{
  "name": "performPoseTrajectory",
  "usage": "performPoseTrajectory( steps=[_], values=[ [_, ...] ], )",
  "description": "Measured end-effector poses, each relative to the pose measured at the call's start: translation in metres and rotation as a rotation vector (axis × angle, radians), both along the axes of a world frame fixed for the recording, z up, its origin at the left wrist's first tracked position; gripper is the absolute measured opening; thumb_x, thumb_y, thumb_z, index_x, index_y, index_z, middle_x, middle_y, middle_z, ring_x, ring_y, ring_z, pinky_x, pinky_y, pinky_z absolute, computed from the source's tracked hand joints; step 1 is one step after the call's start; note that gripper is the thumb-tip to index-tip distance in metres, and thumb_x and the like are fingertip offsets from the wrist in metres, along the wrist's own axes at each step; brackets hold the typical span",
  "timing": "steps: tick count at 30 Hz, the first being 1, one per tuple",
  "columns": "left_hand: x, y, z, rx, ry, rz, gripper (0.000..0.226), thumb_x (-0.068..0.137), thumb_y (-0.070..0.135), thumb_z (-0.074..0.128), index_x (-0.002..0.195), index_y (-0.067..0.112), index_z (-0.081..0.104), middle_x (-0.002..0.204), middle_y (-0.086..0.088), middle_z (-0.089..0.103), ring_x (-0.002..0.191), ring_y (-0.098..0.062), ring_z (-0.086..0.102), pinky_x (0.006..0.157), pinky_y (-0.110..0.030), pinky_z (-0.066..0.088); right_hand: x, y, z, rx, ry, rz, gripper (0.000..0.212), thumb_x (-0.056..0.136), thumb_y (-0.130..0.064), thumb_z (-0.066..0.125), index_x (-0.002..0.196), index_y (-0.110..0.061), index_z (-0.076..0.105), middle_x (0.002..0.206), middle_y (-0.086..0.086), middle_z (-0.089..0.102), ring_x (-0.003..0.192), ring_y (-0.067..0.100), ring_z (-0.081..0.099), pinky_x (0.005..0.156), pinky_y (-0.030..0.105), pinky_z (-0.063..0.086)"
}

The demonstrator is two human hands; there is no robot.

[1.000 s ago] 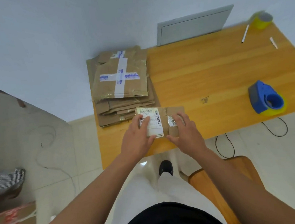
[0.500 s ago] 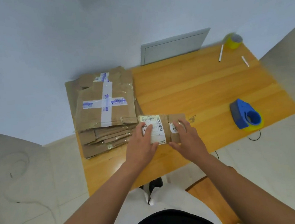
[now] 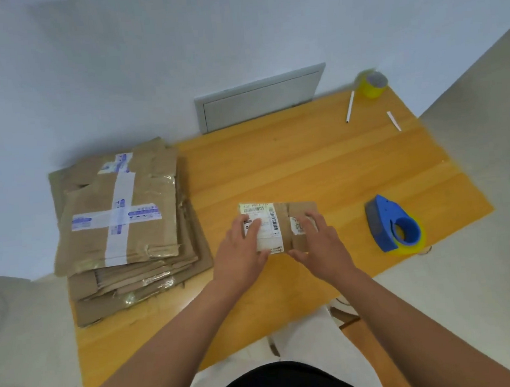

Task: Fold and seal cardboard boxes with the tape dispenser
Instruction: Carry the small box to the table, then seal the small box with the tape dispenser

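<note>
A small brown cardboard box with white shipping labels sits on the wooden table, near its front edge. My left hand grips the box's left side, fingers over the label and thumb at the near edge. My right hand grips its right side the same way. A blue tape dispenser with a yellowish tape roll stands on the table to the right of the box, apart from both hands.
A stack of flattened cardboard boxes with white and blue tape lies on the table's left end. At the far right corner are a yellow tape roll, a white pen and a small white stick. A grey panel leans against the wall.
The camera view has risen and shifted, so the table shows more fully. Both hands keep their hold on the small box, which has stayed at about the same spot beside the stack.
</note>
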State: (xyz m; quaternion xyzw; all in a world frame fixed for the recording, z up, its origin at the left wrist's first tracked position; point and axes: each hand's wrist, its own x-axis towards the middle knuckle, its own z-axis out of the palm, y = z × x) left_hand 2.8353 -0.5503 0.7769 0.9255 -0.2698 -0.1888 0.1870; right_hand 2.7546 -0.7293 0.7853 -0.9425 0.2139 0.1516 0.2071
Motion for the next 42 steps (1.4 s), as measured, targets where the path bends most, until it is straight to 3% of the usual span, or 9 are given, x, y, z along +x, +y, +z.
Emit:
performPoseTrajectory(
  steps=[6,11,16,26,30,33,35,39,42],
  values=[
    [0.012,-0.100,-0.025,0.087,0.022,0.187,0.067,0.095,0.046,0.056,0.151,0.023,0.029,0.157,-0.003,0.016,0.131,-0.025,0.039,0.100,-0.035,0.041,0.048,-0.108,-0.041,0.097,0.059,0.155,0.078,0.091,-0.048,0.066,0.153,-0.023,0.027,0.161,-0.004,0.010,0.134,0.030,0.035,0.095,0.041,0.049],
    [0.019,-0.162,-0.042,0.112,0.040,0.265,0.063,0.092,0.039,0.064,0.146,0.016,0.040,0.153,-0.011,0.026,0.124,-0.033,0.047,0.089,-0.043,0.049,0.077,-0.171,-0.061,0.138,0.107,0.242,0.082,0.091,-0.048,0.065,0.155,-0.022,0.021,0.162,0.004,0.003,0.136,0.031,0.034,0.100,0.041,0.046],
    [0.018,-0.181,-0.054,0.136,0.038,0.353,0.063,0.090,0.035,0.068,0.143,0.013,0.044,0.151,-0.013,0.030,0.116,-0.037,0.051,0.086,-0.046,0.050,0.086,-0.185,-0.068,0.165,0.144,0.251,0.082,0.093,-0.046,0.064,0.156,-0.023,0.017,0.162,0.007,-0.007,0.138,0.033,0.029,0.102,0.043,0.046],
    [0.040,-0.167,-0.101,0.120,-0.057,0.449,0.062,0.088,0.037,0.068,0.141,0.013,0.046,0.149,-0.016,0.033,0.117,-0.038,0.049,0.092,-0.047,0.045,0.118,-0.168,-0.097,0.137,0.109,0.293,0.081,0.093,-0.043,0.064,0.156,-0.022,0.017,0.164,0.010,-0.005,0.143,0.036,0.023,0.107,0.044,0.042],
    [0.063,-0.165,-0.146,0.108,-0.154,0.431,0.066,0.092,0.056,0.041,0.144,0.016,0.045,0.156,-0.014,0.030,0.139,-0.038,0.032,0.109,-0.051,0.031,0.138,-0.160,-0.131,-0.023,0.048,0.317,0.077,0.092,-0.054,0.059,0.154,-0.023,0.026,0.163,0.008,0.010,0.140,0.041,0.022,0.113,0.047,0.028],
    [0.077,-0.160,-0.169,0.085,-0.207,0.378,0.065,0.098,0.058,0.026,0.155,0.026,0.027,0.166,-0.003,0.007,0.152,-0.024,0.002,0.121,-0.041,0.007,0.142,-0.147,-0.156,-0.066,-0.087,0.288,0.066,0.097,-0.055,0.046,0.152,-0.021,0.034,0.164,0.009,0.018,0.151,0.037,0.005,0.120,0.051,0.010],
    [0.088,-0.158,-0.180,0.080,-0.238,0.325,0.062,0.100,0.058,0.018,0.157,0.033,0.016,0.166,0.001,-0.003,0.152,-0.018,-0.009,0.121,-0.037,-0.004,0.147,-0.135,-0.170,-0.047,-0.242,0.258,0.060,0.099,-0.048,0.033,0.152,-0.019,0.037,0.164,0.011,0.021,0.153,0.035,0.005,0.121,0.053,0.007],
    [0.102,-0.156,-0.194,0.111,-0.239,0.265,0.067,0.094,0.062,0.003,0.157,0.037,0.005,0.166,0.003,-0.007,0.152,-0.016,-0.012,0.123,-0.038,-0.002,0.163,-0.121,-0.192,-0.066,-0.268,0.270,0.057,0.103,-0.041,0.023,0.157,-0.024,0.023,0.167,0.005,0.008,0.154,0.029,-0.003,0.122,0.051,-0.002],
    [0.102,-0.156,-0.198,0.129,-0.255,0.268,0.065,0.096,0.060,0.003,0.157,0.038,0.000,0.165,0.004,-0.012,0.151,-0.015,-0.016,0.122,-0.036,-0.005,0.166,-0.120,-0.201,-0.130,-0.277,0.270,0.057,0.105,-0.041,0.022,0.159,-0.027,0.013,0.168,0.001,-0.001,0.153,0.026,-0.010,0.122,0.048,-0.007]
  ],
)
